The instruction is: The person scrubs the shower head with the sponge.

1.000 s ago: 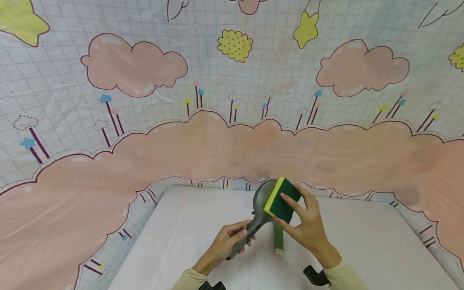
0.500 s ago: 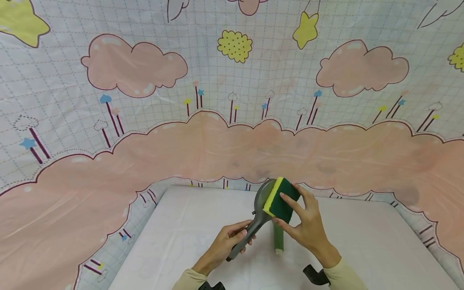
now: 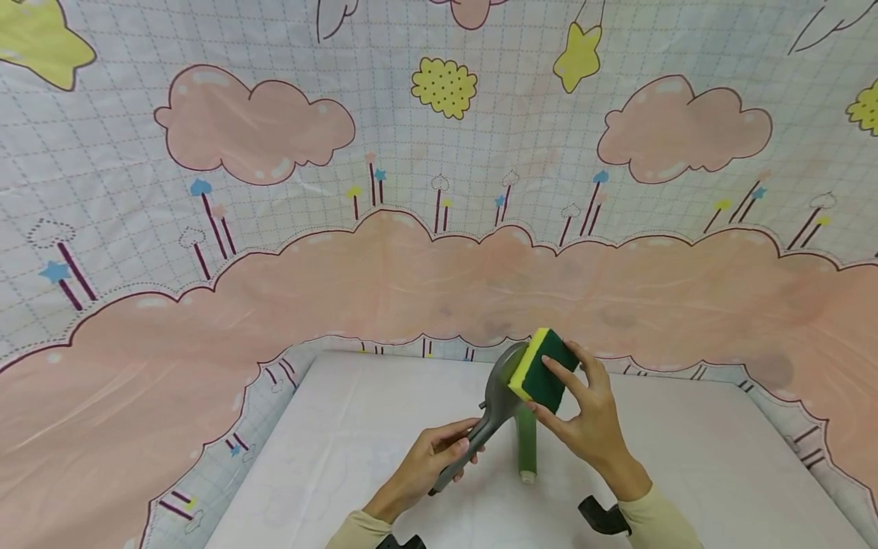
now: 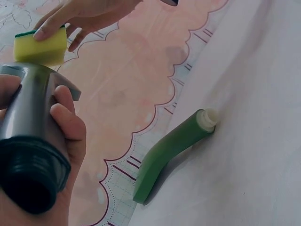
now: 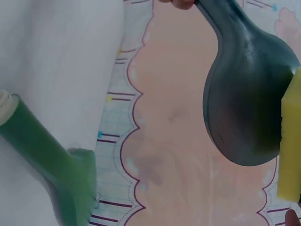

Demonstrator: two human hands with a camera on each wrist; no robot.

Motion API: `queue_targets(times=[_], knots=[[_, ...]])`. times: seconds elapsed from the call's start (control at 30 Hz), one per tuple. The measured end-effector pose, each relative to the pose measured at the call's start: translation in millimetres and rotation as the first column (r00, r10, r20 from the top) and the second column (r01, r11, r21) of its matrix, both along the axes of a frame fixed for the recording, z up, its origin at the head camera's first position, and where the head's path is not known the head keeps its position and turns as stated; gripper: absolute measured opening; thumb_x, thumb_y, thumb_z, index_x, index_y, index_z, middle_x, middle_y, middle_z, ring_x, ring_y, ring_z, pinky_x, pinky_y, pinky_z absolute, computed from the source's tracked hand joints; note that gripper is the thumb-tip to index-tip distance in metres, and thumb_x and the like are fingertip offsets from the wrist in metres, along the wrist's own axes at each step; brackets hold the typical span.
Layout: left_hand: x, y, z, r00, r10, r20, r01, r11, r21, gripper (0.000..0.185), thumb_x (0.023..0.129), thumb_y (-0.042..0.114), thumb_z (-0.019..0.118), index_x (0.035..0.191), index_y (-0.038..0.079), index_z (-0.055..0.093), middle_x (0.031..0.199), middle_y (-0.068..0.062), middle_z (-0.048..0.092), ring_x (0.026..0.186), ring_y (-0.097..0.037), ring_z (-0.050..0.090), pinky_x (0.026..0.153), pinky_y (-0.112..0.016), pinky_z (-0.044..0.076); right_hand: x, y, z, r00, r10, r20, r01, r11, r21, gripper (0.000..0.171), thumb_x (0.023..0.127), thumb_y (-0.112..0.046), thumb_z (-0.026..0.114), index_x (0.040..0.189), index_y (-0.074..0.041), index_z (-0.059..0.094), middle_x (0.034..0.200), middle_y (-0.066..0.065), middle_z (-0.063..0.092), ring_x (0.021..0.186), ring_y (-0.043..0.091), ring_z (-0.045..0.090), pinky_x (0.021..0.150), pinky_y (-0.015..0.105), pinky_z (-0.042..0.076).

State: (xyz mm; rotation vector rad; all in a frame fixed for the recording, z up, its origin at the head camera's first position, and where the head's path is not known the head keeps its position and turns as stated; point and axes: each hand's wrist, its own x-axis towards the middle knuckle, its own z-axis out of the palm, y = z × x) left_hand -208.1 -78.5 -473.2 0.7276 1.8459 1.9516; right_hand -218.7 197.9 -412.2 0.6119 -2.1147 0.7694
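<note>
Near the bottom middle of the head picture, the left hand [image 3: 428, 461] is wrapped around the handle of a grey shower head [image 3: 499, 396] and holds it up above the white table [image 3: 329, 457]. The right hand [image 3: 590, 427] pinches a yellow and green sponge [image 3: 542, 370] between thumb and fingers and presses its yellow side on the round top of the shower head. The two hands are apart, each with its own thing. A green tube with a pale cap [image 3: 526, 450] lies on the table just under them, with its far end hanging off the back edge.

What could go wrong? If the sponge pushes too hard, I think the shower head could twist or slip in the left hand, since only the handle is held. It could then drop on the green tube and knock it off the table. The sponge could also slide off the smooth round top.

The sponge hides the part it rubs. In the right wrist picture, the sponge is cut off at the right edge and the hand hardly shows. I cannot tell if the sponge is wet
</note>
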Motion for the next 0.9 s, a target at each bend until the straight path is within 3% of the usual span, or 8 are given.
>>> queue_targets(times=[0.13, 0.27, 0.5, 0.6, 0.73, 0.8, 0.9], knots=[[0.2, 1.1, -0.8, 1.0, 0.019, -0.017, -0.019, 1.0, -0.003, 0.042, 0.103, 0.023, 0.051, 0.143, 0.011, 0.051, 0.11, -0.02, 0.064, 0.084, -0.006, 0.06, 0.066, -0.02, 0.05, 2.1, -2.1, -1.1, 1.0, 0.011, -0.006, -0.011, 1.0, -0.012, 0.065, 0.085, -0.064, 0.063, 0.129, -0.017, 0.064, 0.144, 0.022, 0.045, 0.128, 0.039, 0.042, 0.103, 0.027, 0.039], [0.8, 2.2, 0.6, 0.999, 0.033, -0.023, -0.033, 0.999, -0.004, 0.041, 0.103, 0.023, 0.051, 0.143, 0.013, 0.051, 0.108, -0.018, 0.064, 0.083, -0.006, 0.059, 0.065, -0.02, 0.05, 5.9, -5.9, -1.7, 1.0, 0.016, 0.01, -0.016, 1.0, -0.01, 0.067, 0.085, -0.067, 0.06, 0.13, -0.018, 0.064, 0.145, 0.02, 0.044, 0.13, 0.037, 0.041, 0.103, 0.03, 0.04], [-0.2, 4.6, 2.5, 0.998, 0.061, 0.006, -0.061, 0.998, -0.016, 0.042, 0.102, 0.024, 0.053, 0.143, 0.012, 0.051, 0.106, -0.008, 0.065, 0.084, -0.007, 0.06, 0.065, -0.02, 0.05, 10.0, -14.4, -6.0, 0.999, 0.03, -0.029, -0.03, 1.0, 0.008, 0.066, 0.086, -0.067, 0.058, 0.129, -0.018, 0.065, 0.146, 0.021, 0.044, 0.131, 0.036, 0.042, 0.112, 0.016, 0.025], [-0.1, 4.8, 3.1, 0.997, 0.07, 0.012, -0.069, 0.997, -0.023, 0.042, 0.102, 0.025, 0.053, 0.143, 0.013, 0.051, 0.106, -0.007, 0.065, 0.085, -0.007, 0.06, 0.066, -0.02, 0.051, 12.4, -16.5, -4.7, 1.0, 0.021, -0.02, -0.021, 0.999, 0.026, 0.066, 0.086, -0.068, 0.057, 0.129, -0.019, 0.065, 0.147, 0.02, 0.044, 0.133, 0.035, 0.04, 0.113, 0.026, 0.032], [0.7, 4.5, 3.3, 0.997, 0.079, -0.018, -0.079, 0.997, -0.014, 0.042, 0.102, 0.023, 0.053, 0.142, 0.011, 0.052, 0.108, -0.02, 0.063, 0.082, -0.006, 0.059, 0.064, -0.019, 0.05, 15.4, -16.7, 0.4, 1.0, 0.01, 0.009, -0.011, 0.999, 0.04, 0.067, 0.085, -0.07, 0.056, 0.129, -0.02, 0.065, 0.146, 0.021, 0.043, 0.133, 0.035, 0.04, 0.107, 0.045, 0.042], [0.9, 4.1, 2.6, 0.996, 0.082, -0.043, -0.082, 0.997, -0.008, 0.042, 0.101, 0.021, 0.054, 0.142, 0.01, 0.052, 0.109, -0.025, 0.062, 0.082, -0.005, 0.06, 0.063, -0.019, 0.05, 14.6, -15.5, 2.1, 1.0, 0.015, 0.002, -0.015, 0.999, 0.039, 0.067, 0.085, -0.069, 0.056, 0.129, -0.019, 0.064, 0.145, 0.023, 0.044, 0.133, 0.036, 0.04, 0.108, 0.043, 0.041], [1.0, 3.0, 1.3, 0.994, 0.081, -0.073, -0.081, 0.997, -0.001, 0.042, 0.101, 0.019, 0.055, 0.142, 0.009, 0.052, 0.11, -0.023, 0.062, 0.086, -0.005, 0.061, 0.063, -0.019, 0.049, 12.8, -12.9, 4.2, 1.0, 0.021, -0.002, -0.021, 0.999, 0.032, 0.067, 0.085, -0.069, 0.057, 0.129, -0.019, 0.064, 0.145, 0.023, 0.044, 0.132, 0.037, 0.041, 0.112, 0.027, 0.032]])
